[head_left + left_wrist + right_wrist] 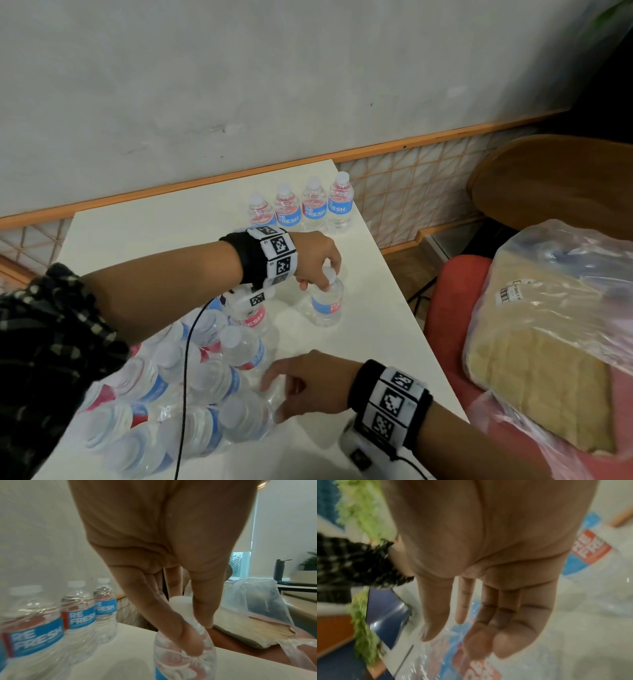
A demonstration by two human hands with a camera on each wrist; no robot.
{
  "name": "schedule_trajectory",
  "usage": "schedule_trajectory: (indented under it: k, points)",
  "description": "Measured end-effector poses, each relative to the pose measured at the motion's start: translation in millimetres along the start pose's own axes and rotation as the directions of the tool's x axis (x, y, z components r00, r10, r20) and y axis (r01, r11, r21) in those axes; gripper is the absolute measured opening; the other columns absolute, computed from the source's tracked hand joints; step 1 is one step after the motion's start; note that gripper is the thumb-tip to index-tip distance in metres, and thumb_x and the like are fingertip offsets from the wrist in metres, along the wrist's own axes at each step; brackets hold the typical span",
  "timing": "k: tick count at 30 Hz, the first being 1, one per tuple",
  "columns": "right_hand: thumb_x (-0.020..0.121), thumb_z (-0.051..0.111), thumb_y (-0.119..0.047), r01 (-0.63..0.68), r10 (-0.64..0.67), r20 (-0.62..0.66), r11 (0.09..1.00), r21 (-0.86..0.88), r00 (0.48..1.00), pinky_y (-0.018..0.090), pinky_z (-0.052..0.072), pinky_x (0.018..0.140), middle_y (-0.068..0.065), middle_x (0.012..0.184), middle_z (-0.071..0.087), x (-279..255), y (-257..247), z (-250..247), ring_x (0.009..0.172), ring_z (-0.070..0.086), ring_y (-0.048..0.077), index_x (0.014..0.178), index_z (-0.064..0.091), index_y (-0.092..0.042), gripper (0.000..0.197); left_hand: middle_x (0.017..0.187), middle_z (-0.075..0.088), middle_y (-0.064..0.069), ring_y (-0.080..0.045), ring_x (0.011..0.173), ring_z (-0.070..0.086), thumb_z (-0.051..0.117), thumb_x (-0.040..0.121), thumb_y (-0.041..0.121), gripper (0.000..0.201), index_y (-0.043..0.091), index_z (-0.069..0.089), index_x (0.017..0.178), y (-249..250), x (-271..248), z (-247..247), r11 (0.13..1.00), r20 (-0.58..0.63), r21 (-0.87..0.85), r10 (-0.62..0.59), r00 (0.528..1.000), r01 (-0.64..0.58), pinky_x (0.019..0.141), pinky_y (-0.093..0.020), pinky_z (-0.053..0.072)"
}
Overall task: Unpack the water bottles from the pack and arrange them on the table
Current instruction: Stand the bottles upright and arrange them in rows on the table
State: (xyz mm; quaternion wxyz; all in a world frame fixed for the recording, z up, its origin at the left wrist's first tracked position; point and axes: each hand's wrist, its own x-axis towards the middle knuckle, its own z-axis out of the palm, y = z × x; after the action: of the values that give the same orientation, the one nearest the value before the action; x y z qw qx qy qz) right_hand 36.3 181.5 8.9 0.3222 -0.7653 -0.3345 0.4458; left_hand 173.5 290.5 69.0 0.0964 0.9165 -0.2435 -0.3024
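A small water bottle (327, 303) with a blue and pink label stands on the white table (164, 233), right of the pack. My left hand (320, 279) reaches over it and pinches its white cap and neck from above; in the left wrist view the fingers (185, 639) wrap the bottle (181, 662) top. The shrink-wrapped pack (178, 387) of several bottles lies at the near left. My right hand (274, 397) rests with nearly straight fingers on the pack's loose plastic (436, 662). Several bottles (301, 209) stand in a row at the table's far right corner.
The table's right edge (394, 274) runs close to the held bottle. Beyond it a red chair (448, 308) carries a plastic bag with a tan bundle (548, 342). A round wooden table (555, 178) stands further back. A black cable (186, 359) hangs over the pack.
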Motion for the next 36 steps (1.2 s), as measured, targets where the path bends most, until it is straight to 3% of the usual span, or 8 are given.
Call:
schedule_trajectory:
  k: [6, 11, 19, 22, 28, 31, 34, 36]
  points:
    - [0.082, 0.071, -0.033, 0.099, -0.106, 0.101, 0.992, 0.073, 0.989, 0.023, 0.039, 0.069, -0.003, 0.069, 0.049, 31, -21, 0, 0.061, 0.046, 0.009, 0.127, 0.047, -0.043, 0.052, 0.045, 0.06, 0.011, -0.011, 0.054, 0.066, 0.071, 0.08, 0.029, 0.028, 0.017, 0.065, 0.104, -25, -17, 6, 0.994, -0.032, -0.084, -0.067, 0.997, 0.064, 0.068, -0.025, 0.055]
    - [0.082, 0.071, -0.032, 0.119, -0.121, 0.132, 0.993, 0.026, 0.984, 0.022, 0.036, 0.066, -0.002, 0.07, 0.043, 38, -24, 5, 0.06, 0.041, 0.011, 0.122, 0.058, -0.033, 0.043, 0.044, 0.06, 0.012, -0.012, 0.058, 0.068, 0.071, 0.08, 0.03, 0.027, 0.019, 0.066, 0.103, -31, -22, 12, 0.991, -0.061, -0.111, -0.082, 0.995, 0.075, 0.063, -0.019, 0.05]
    - [0.08, 0.074, -0.025, 0.114, -0.108, -0.081, 0.991, 0.071, 0.991, 0.017, 0.037, 0.067, -0.006, 0.065, 0.044, 8, 6, -18, 0.057, 0.042, 0.005, 0.117, 0.063, -0.031, 0.04, 0.06, 0.063, 0.01, -0.009, 0.061, 0.067, 0.07, 0.08, 0.029, 0.027, 0.018, 0.067, 0.104, -31, -15, 9, 0.989, -0.096, -0.101, -0.119, 0.988, 0.109, 0.07, -0.026, 0.055]
    - [0.077, 0.076, -0.028, 0.079, -0.058, -0.202, 0.992, 0.1, 0.978, 0.021, 0.039, 0.072, -0.006, 0.069, 0.047, -12, 29, -35, 0.062, 0.043, 0.007, 0.112, 0.065, -0.035, 0.038, 0.058, 0.061, 0.012, -0.01, 0.06, 0.068, 0.071, 0.079, 0.028, 0.027, 0.015, 0.068, 0.103, -32, -11, 6, 0.985, -0.133, -0.107, -0.146, 0.98, 0.132, 0.067, -0.026, 0.055]
    - [0.074, 0.079, -0.025, 0.074, -0.014, -0.517, 0.993, 0.096, 0.856, 0.029, 0.044, 0.086, -0.008, 0.077, 0.043, -47, 80, -69, 0.073, 0.048, 0.009, 0.103, 0.063, -0.045, 0.038, 0.066, 0.058, 0.009, -0.016, 0.061, 0.066, 0.069, 0.083, 0.025, 0.028, 0.01, 0.066, 0.106, -30, 10, -8, 0.978, -0.227, -0.083, -0.206, 0.952, 0.192, 0.065, -0.024, 0.053]
    - [0.076, 0.077, -0.021, 0.079, 0.015, -0.623, 0.989, 0.124, 0.782, 0.019, 0.042, 0.092, -0.006, 0.091, 0.049, -56, 97, -79, 0.089, 0.054, 0.006, 0.101, 0.061, -0.047, 0.039, 0.07, 0.06, 0.003, -0.02, 0.071, 0.067, 0.066, 0.084, 0.024, 0.033, 0.009, 0.064, 0.114, -30, 23, -18, 0.973, -0.276, -0.067, -0.229, 0.933, 0.219, 0.069, -0.026, 0.052]
    - [0.079, 0.074, -0.015, 0.147, 0.04, -0.692, 0.967, 0.209, 0.721, 0.02, 0.039, 0.1, -0.008, 0.111, 0.057, -58, 104, -79, 0.105, 0.054, 0.002, 0.102, 0.06, -0.039, 0.036, 0.097, 0.067, -0.009, -0.027, 0.094, 0.067, 0.063, 0.088, 0.023, 0.038, 0.009, 0.06, 0.123, -35, 37, -28, 0.964, -0.296, -0.042, -0.262, 0.919, 0.262, 0.083, -0.031, 0.051]
    - [0.078, 0.075, -0.014, 0.179, 0.056, -0.704, 0.95, 0.256, 0.708, 0.025, 0.04, 0.103, -0.011, 0.116, 0.059, -54, 108, -73, 0.111, 0.054, 0.004, 0.104, 0.058, -0.035, 0.038, 0.111, 0.067, -0.013, -0.028, 0.098, 0.066, 0.061, 0.088, 0.023, 0.035, 0.007, 0.061, 0.12, -40, 48, -33, 0.96, -0.303, -0.043, -0.277, 0.912, 0.277, 0.087, -0.032, 0.051]
